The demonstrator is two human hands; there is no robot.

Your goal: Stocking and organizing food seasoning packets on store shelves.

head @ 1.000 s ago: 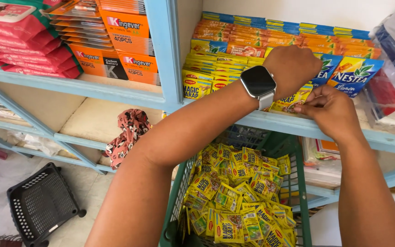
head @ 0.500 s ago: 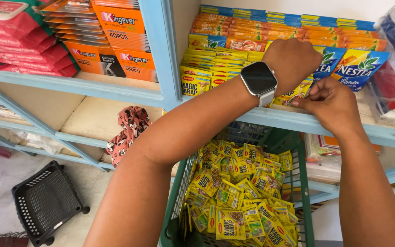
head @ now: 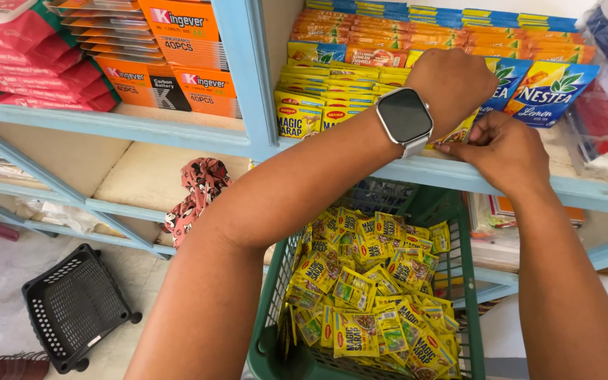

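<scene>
Both my hands reach up to a light blue shelf. My left hand, with a grey smartwatch on its wrist, is closed on a stack of yellow seasoning sachets at the shelf's front. My right hand pinches the same stack from the right. More yellow sachets stand in rows on the shelf to the left of my hands. Below my arms, a green basket holds several loose yellow sachets.
Orange battery boxes and red packs fill the left shelf bay. Blue and yellow drink-mix packets stand right of my hands. A black plastic basket lies on the floor at lower left. A patterned cloth hangs on a lower shelf.
My hands have stayed on the sachet stack at the shelf's edge with small finger shifts. The view has drifted slightly, bringing the shelf and hands a little closer.
</scene>
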